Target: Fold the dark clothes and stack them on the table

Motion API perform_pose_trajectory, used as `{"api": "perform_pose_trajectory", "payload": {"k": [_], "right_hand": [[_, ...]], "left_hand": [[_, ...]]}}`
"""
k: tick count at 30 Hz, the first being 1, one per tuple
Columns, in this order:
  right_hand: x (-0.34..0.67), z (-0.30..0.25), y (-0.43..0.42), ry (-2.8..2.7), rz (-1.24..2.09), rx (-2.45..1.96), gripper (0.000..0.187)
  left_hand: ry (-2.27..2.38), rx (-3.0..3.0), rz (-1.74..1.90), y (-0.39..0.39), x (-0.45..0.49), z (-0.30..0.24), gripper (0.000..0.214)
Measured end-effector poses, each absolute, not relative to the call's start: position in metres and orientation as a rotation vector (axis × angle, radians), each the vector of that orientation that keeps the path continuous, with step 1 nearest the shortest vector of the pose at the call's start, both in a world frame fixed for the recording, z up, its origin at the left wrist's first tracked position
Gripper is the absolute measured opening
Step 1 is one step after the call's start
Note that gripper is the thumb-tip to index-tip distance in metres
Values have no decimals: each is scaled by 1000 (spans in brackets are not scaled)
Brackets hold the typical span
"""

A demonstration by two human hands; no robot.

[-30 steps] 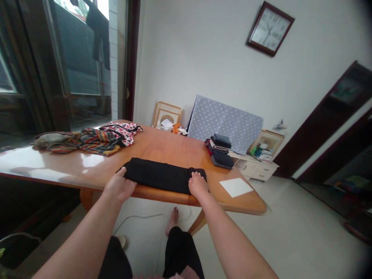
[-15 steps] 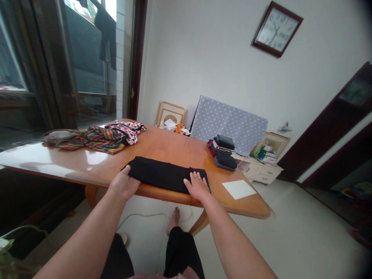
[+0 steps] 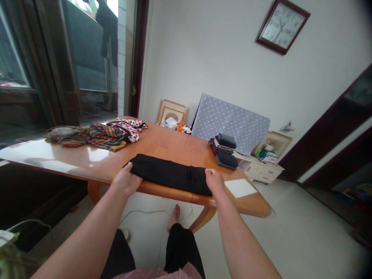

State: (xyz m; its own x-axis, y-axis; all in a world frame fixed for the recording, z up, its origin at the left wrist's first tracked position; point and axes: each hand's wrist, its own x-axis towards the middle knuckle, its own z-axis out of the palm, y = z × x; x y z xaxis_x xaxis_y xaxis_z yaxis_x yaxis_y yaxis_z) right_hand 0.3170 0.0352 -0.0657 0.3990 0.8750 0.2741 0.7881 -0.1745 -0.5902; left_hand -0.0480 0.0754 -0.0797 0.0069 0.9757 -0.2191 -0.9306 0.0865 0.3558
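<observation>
A folded black garment (image 3: pixel 168 172) lies flat as a long strip along the near edge of the wooden table (image 3: pixel 171 142). Its exact kind cannot be made out. My left hand (image 3: pixel 126 181) holds its left end, thumb along the edge and the other fingers partly hidden. At the opposite end, my right hand (image 3: pixel 214 180) is closed on the right edge of the cloth. A crosswise fold line shows in the fabric a little left of my right hand.
Crumpled plaid and patterned clothes (image 3: pixel 109 136) lie at the table's left. A stack of folded clothes (image 3: pixel 224 150) stands at the far right, with a white sheet (image 3: pixel 240 188) nearer. Behind are a dotted cloth cover (image 3: pixel 231 122) and a low white cabinet (image 3: pixel 263 171).
My right hand has gone from lying flat on the garment to gripping its right end, moving rightward. The fabric there is spread further right. My left hand stays at the left end.
</observation>
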Motion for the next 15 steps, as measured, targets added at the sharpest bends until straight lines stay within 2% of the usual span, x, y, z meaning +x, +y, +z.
{"api": "perform_pose_trajectory", "payload": {"k": [2, 7, 10, 15], "right_hand": [[335, -65, 31, -1300, 195, -2063, 38], [352, -79, 24, -1296, 354, -2118, 41], [348, -84, 23, -1290, 406, -2090, 34], [328, -70, 18, -1299, 124, -2147, 31]], "left_hand": [[469, 125, 1494, 75, -48, -79, 36], [496, 137, 1508, 74, -47, -79, 35], [490, 146, 1512, 74, -47, -79, 35], [462, 201, 1496, 76, -49, -82, 35]]}}
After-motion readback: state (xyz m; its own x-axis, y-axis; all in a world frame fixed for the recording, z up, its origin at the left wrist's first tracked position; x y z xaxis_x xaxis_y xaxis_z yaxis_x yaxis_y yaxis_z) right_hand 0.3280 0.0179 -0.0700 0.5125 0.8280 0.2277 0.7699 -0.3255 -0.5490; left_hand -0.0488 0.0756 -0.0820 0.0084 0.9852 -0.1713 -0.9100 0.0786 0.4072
